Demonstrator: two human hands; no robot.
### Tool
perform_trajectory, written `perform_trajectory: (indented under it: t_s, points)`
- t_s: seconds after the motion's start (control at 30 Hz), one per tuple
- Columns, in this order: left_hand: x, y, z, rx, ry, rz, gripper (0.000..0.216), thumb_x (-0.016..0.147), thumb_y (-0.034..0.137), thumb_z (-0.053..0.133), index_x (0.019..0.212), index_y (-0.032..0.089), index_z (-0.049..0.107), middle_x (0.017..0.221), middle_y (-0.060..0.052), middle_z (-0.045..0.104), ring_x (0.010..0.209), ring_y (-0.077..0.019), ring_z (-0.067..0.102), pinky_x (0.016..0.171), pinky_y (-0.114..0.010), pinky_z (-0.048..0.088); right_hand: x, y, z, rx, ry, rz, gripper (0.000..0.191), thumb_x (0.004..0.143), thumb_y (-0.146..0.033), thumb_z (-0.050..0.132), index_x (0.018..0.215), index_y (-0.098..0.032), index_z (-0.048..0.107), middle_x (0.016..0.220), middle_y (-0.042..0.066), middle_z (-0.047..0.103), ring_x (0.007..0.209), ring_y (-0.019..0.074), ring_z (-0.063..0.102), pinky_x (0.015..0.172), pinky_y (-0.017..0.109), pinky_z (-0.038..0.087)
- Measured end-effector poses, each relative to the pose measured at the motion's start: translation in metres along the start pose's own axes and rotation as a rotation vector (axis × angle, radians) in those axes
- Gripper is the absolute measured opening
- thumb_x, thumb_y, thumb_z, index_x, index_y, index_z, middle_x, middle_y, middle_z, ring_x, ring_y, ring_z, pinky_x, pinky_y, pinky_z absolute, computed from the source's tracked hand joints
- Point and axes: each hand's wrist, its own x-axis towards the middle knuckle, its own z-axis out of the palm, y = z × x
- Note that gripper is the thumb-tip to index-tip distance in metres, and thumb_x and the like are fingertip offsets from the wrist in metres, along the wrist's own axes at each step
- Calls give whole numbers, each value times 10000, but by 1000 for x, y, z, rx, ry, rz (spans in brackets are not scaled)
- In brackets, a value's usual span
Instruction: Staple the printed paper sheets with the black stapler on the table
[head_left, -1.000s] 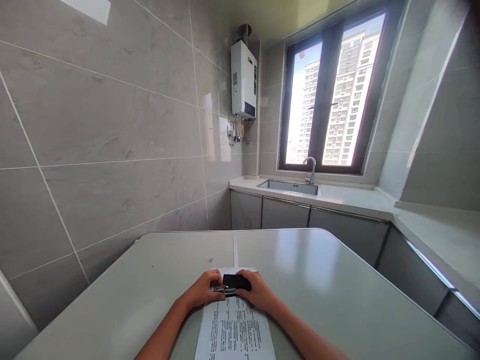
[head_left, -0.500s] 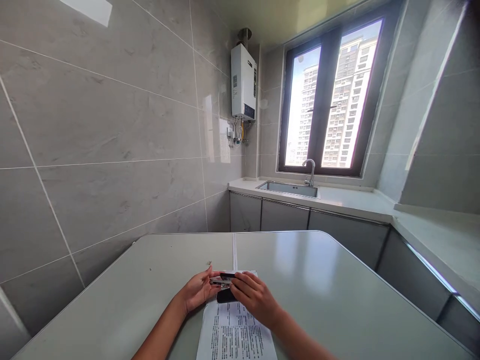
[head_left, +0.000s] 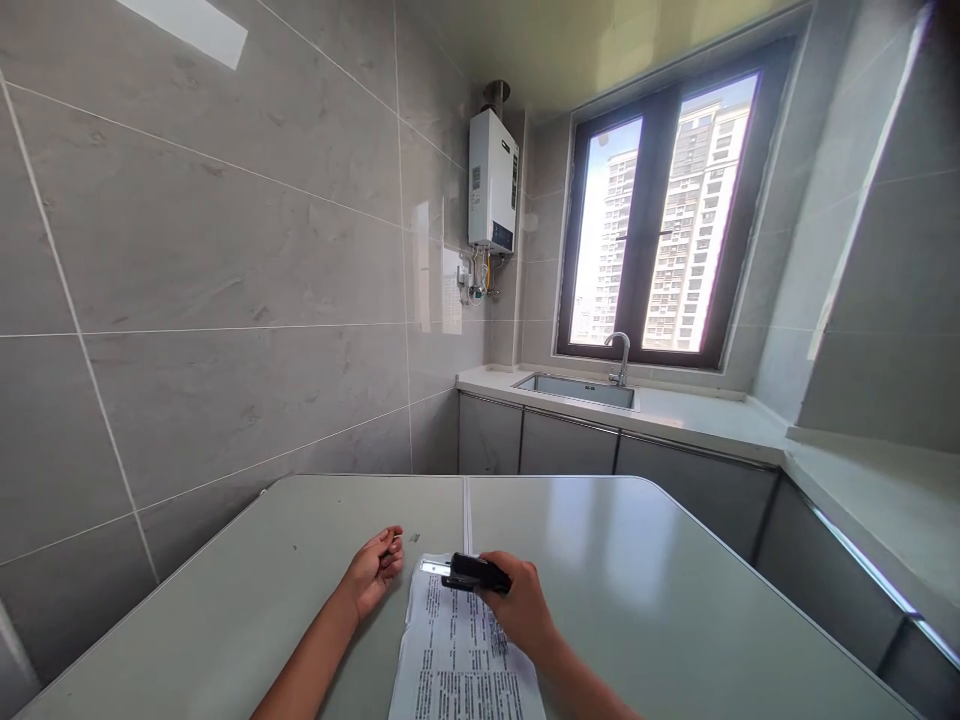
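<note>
My right hand [head_left: 521, 605] is wrapped round a black stapler [head_left: 478, 573] and holds it over the top of the printed sheets [head_left: 465, 660]. From the stapler's left end a bright metal part sticks out. Left of the paper, my left hand [head_left: 373, 572] is raised over the table with its fingers curled in. Whatever its fingertips hold, if anything, is too small to make out. Just right of those fingertips a tiny greyish scrap [head_left: 415, 538] lies on the table.
The pale table [head_left: 645, 620] has a seam down its middle and a rounded far corner. Beyond it are a counter with a sink [head_left: 577, 388] and a tap [head_left: 620, 358]. A tiled wall [head_left: 247, 400] runs along the left. A small dark speck [head_left: 295, 548] lies at left.
My left hand has come off the stapler and moved left, its fingers now curled. My right hand keeps the stapler, which is turned, its metal part showing at the left end.
</note>
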Motion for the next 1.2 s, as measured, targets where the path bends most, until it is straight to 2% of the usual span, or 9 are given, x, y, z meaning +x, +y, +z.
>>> perform_trajectory:
  t_s: [0.13, 0.27, 0.4, 0.53, 0.67, 0.8, 0.9, 1.07, 1.2]
  points:
    - [-4, -2, 8, -49, -69, -61, 103, 865, 20, 560, 890, 101, 619, 732, -15, 528, 535, -77, 488, 480, -195, 413, -7, 3, 6, 47, -182, 148, 291, 673, -157, 749, 954, -217, 798, 960, 39, 784, 946, 288, 711, 870, 380, 540]
    - [-10, -14, 20, 86, -233, 39, 130, 866, 36, 650, 978, 92, 684, 895, -61, 614, 671, -83, 563, 610, -199, 489, -8, 7, 7, 38, -202, 158, 386, 653, -175, 824, 1035, -213, 785, 1037, 70, 767, 1008, 308, 691, 906, 415, 542]
    - [-19, -20, 28, 307, -367, 137, 312, 909, 315, 768, 1159, 141, 702, 1047, -95, 688, 824, -126, 659, 807, -241, 549, -1, 3, 0, 43, -69, -104, 385, 773, -177, 801, 1144, -244, 723, 1178, 79, 717, 1105, 279, 644, 962, 420, 539]
    - [-36, -22, 46, 494, -532, 165, 551, 897, 520, 739, 1303, 154, 672, 1160, -165, 725, 1108, -267, 686, 1070, -422, 492, 9, -20, -3, -96, 10, -428, 330, 944, -164, 647, 1250, -287, 673, 1178, 71, 707, 1071, 240, 629, 939, 399, 552]
    - [-53, -17, 68, 611, -615, 212, 484, 921, 504, 710, 1264, 163, 713, 1214, -151, 715, 1145, -312, 666, 1043, -420, 503, 20, -42, 9, -172, 44, -553, 362, 977, -214, 625, 1334, -275, 627, 1213, 82, 697, 1030, 244, 627, 906, 406, 571]
    - [-62, -9, 75, 634, -627, 227, 478, 937, 468, 696, 1312, 172, 692, 1240, -143, 694, 1184, -323, 629, 1028, -412, 504, 33, -47, 23, -164, 53, -608, 284, 1022, -176, 517, 1242, -264, 672, 1078, 71, 723, 906, 223, 611, 820, 391, 564]
    - [-65, -5, 73, 685, -608, 239, 475, 939, 434, 699, 1336, 175, 674, 1236, -136, 692, 1200, -316, 614, 1091, -425, 459, 39, -45, 26, -148, 10, -660, 287, 1032, -137, 461, 1137, -251, 702, 1001, 60, 719, 857, 200, 587, 791, 366, 549]
    - [-57, 6, 62, 722, -569, 252, 538, 944, 383, 694, 1437, 207, 571, 1286, -137, 670, 1269, -300, 586, 1125, -422, 421, 51, -34, 11, -85, 5, -661, 310, 1020, -110, 463, 1179, -245, 693, 1068, 73, 716, 916, 206, 599, 837, 377, 541]
    - [-33, 20, 29, 912, -32, 572, 257, 997, 398, 569, 1088, 197, 701, 1035, -105, 718, 1060, -279, 650, 1031, -409, 458, 64, 16, -20, -85, 125, -324, 263, 1037, -248, 488, 1150, -236, 724, 1029, 94, 707, 953, 236, 620, 844, 402, 536]
